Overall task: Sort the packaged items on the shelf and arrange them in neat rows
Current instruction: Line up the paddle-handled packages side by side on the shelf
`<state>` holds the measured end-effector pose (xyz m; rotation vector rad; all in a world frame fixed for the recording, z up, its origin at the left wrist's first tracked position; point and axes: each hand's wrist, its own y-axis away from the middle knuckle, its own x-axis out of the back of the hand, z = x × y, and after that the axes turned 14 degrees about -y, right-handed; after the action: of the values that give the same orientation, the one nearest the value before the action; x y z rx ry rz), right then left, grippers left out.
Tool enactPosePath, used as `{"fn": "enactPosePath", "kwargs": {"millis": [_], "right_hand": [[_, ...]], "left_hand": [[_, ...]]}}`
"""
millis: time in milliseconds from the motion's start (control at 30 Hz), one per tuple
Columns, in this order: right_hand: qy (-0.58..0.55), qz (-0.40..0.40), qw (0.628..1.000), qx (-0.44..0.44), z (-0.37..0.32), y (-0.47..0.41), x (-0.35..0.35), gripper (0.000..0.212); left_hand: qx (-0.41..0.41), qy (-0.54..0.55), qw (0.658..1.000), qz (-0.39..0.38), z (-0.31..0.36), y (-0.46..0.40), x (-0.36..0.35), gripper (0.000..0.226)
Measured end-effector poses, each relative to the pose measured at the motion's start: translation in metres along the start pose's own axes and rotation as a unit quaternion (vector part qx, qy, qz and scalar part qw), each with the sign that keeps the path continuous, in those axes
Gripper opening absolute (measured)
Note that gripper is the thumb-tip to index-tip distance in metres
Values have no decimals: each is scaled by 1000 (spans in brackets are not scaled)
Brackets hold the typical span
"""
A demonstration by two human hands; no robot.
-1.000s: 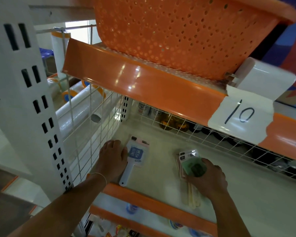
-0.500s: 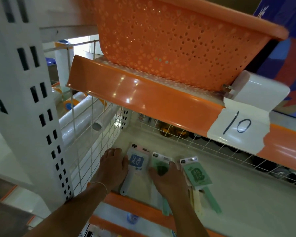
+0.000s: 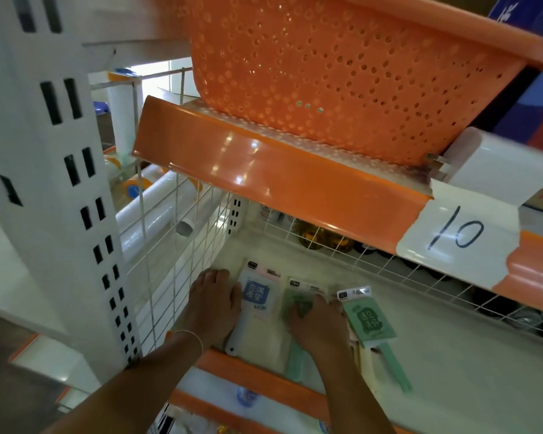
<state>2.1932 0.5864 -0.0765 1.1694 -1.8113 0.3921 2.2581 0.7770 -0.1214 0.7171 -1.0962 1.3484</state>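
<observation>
Head | left hand (image 3: 212, 303) flat beside blue-labelled pack (image 3: 257, 300) | right hand (image 3: 318, 322) pressing green pack (image 3: 300, 303) (handled, carded)

Glossy orange shelf edge (image 3: 295, 180), perforated plastic basket (image 3: 342, 79)

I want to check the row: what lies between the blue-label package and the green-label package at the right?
In the head view, a third package with a green handle lies between the blue-label package and green-label package, under the right hand.
</observation>
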Motion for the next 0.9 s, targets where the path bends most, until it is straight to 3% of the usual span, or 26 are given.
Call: {"fn": "enactPosePath", "kwargs": {"millis": [167, 367, 500, 733, 900], "right_hand": [[-17, -9, 998, 51, 18, 9, 0, 45], [-30, 8, 996, 80, 33, 17, -14, 61], [-38, 29, 994, 94, 35, 19, -21, 63], [-62, 95, 987, 113, 44, 21, -39, 69], [-108, 111, 980, 124, 43, 24, -37, 46]], "left_hand": [[-1, -6, 1000, -3, 1, 1, 1, 34], [-17, -27, 999, -12, -1, 0, 0, 37], [-32, -31, 999, -27, -3, 0, -2, 60], [-32, -28, 998, -40, -4, 0, -3, 43], [-38, -38, 998, -38, -1, 1, -1, 35]]}}
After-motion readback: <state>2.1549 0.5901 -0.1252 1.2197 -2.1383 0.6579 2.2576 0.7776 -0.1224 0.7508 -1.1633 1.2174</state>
